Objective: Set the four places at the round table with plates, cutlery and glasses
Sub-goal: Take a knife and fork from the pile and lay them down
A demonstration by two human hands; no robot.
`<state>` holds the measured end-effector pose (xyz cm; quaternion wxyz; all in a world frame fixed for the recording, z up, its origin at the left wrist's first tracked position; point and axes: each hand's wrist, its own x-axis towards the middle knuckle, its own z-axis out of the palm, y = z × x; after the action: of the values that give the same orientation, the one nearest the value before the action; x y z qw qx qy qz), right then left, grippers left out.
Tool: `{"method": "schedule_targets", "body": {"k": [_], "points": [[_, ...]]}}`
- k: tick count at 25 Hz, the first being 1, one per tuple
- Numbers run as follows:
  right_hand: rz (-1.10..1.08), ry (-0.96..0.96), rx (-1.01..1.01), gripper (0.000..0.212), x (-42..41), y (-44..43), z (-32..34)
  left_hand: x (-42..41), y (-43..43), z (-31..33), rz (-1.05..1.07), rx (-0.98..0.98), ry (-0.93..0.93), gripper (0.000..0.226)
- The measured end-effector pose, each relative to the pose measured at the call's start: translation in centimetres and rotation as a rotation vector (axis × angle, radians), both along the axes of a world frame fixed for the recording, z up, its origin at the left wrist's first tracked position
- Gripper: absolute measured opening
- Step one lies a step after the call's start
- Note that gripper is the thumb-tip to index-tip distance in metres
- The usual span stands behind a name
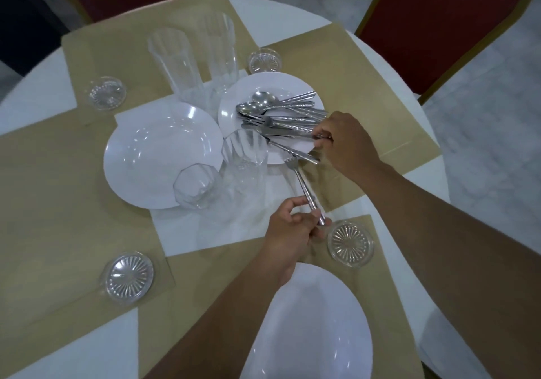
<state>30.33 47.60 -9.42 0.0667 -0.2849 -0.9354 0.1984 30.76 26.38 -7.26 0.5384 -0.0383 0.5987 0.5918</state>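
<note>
A white plate (231, 106) in the middle of the round table carries a pile of steel cutlery (281, 115): spoons, forks and knives. My right hand (342, 141) pinches a knife handle at the plate's right rim. My left hand (292, 232) holds a fork (304, 185) by the end of its handle, tines pointing toward the plate. A stack of white plates (152, 156) lies left of centre. One white plate (316, 326) sits on the near mat. Several tall clear glasses stand around the centre, such as one at the back (175, 62) and one in front (246, 162).
Brown paper mats (58, 191) cover each place. Glass coasters lie at the near right (350, 242), near left (127, 276), far left (106, 93) and far right (264, 61). Red chairs (439, 21) stand behind the table.
</note>
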Motion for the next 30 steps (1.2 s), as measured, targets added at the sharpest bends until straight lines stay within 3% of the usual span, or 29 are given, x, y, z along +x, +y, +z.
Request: {"method": "schedule_targets", "body": {"k": [6,10,19,22,26,30], "points": [[0.124,-0.011,0.214,0.014,0.9,-0.7,-0.8,0.5,-1.4,0.9,-0.057,0.010,-0.001,0.025],[0.088,0.062,0.093,0.020,1.7,-1.0,-1.6,0.5,-1.5,1.6,-0.072,0.025,-0.005,0.027],[-0.327,0.197,-0.169,0.029,6.3,-2.9,1.6,2.7,-3.7,3.6,-0.266,0.031,0.035,0.026],[-0.496,0.296,-0.349,0.030,8.7,-5.0,2.4,3.2,-5.5,4.5,-0.357,-0.004,0.118,0.026],[-0.728,0.512,-0.900,0.029,11.8,-10.1,2.1,3.2,-9.3,5.4,-0.393,-0.084,0.251,0.015],[-0.666,0.580,-1.184,0.029,15.2,-18.4,3.0,2.3,-14.3,5.3,-0.434,-0.140,0.383,0.010]]}}
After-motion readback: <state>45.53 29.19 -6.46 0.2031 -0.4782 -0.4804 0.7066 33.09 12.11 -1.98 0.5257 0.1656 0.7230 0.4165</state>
